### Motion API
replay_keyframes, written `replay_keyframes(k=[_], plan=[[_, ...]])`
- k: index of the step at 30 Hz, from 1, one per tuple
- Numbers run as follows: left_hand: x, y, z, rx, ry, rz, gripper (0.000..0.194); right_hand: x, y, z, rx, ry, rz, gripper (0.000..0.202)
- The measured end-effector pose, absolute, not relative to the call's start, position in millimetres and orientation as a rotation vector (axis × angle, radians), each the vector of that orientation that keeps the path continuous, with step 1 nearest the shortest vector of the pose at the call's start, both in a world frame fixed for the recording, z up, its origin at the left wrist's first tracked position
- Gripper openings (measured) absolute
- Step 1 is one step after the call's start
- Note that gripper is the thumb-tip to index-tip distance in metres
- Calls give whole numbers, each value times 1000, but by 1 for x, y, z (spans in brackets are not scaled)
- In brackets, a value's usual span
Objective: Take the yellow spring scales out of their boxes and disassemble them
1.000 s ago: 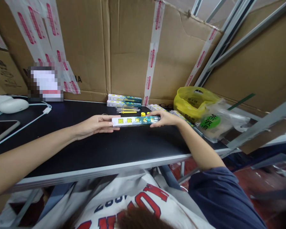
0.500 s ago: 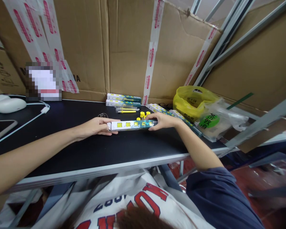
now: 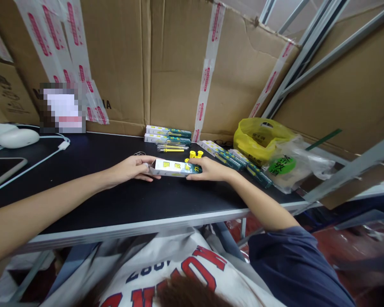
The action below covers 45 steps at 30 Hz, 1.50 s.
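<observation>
Above the front part of the black tabletop [image 3: 115, 204], a long narrow carton [image 3: 176, 166] lies level between my two hands. It is white at the left, dark green at the right, with yellow characters on top. My left hand [image 3: 135, 167] pinches the flap at the carton's left end, which looks open. My right hand [image 3: 211, 169] wraps round the green end, thumb and fingers on opposite sides. Just behind it stand several small yellow caps [image 3: 196, 154]. Thin clear tubes and a yellow rod [image 3: 172, 149] lie farther back. Thin metal loops [image 3: 139, 153] rest behind my left hand.
Similar cartons [image 3: 168, 135] lie at the back, and more cartons [image 3: 225, 154] lie to the right. A yellow plastic bag [image 3: 259, 138] and a clear bag [image 3: 286, 164] stand beyond. White cables [image 3: 63, 145] and a tablet-like device [image 3: 3, 172] are at left. Cardboard [image 3: 176, 68] walls the back.
My right hand has slid left, covering more of the carton's green end. The carton's left end now shows a dark opening. The view has shifted slightly.
</observation>
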State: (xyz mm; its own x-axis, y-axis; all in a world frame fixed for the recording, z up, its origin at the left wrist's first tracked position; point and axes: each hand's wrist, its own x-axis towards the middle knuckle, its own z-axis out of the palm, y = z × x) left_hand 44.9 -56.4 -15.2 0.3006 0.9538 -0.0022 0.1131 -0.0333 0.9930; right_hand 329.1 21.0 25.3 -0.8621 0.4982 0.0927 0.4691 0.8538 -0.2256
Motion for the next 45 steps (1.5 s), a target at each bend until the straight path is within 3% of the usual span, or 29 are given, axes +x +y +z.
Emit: replay_keyframes(k=[12,24,28,34,45], plan=[[37,-54,-16,2147,1323,1239,22,328,26,18,-707,-2709,346,46],[42,-59,-14,1963,1173,1366,19,326,25,15,-748,-2681,230,48],[41,-64,-8,2090,1204,1309,33,326,24,17,-739,-2711,214,45],[43,-64,-13,2108,1259,1258,29,325,23,16,-723,-2690,234,46],[45,-66,-12,2113,1166,1276,48,328,25,17,-623,-2724,251,44]])
